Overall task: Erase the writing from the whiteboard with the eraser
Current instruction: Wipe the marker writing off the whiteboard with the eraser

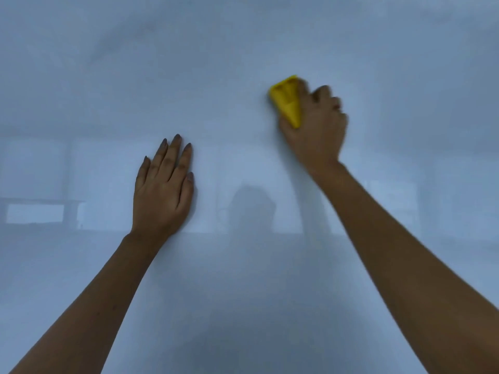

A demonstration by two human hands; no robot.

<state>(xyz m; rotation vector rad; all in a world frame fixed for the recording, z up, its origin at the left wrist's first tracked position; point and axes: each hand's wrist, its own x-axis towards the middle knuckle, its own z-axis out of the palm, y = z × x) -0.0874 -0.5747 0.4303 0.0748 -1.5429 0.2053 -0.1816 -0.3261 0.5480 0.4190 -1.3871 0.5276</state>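
The whiteboard (243,49) fills the whole view, glossy and pale blue-white; I see no writing on it. My right hand (316,130) grips a yellow eraser (287,99) and presses it against the board right of centre; the hand and eraser are blurred by motion. My left hand (164,184) lies flat on the board left of centre, fingers close together and pointing up, with nothing in it.
The board's surface carries faint reflections: a dark silhouette (251,209) low in the middle and pale window-like rectangles (35,213) at the left. No board edge or tray is in view.
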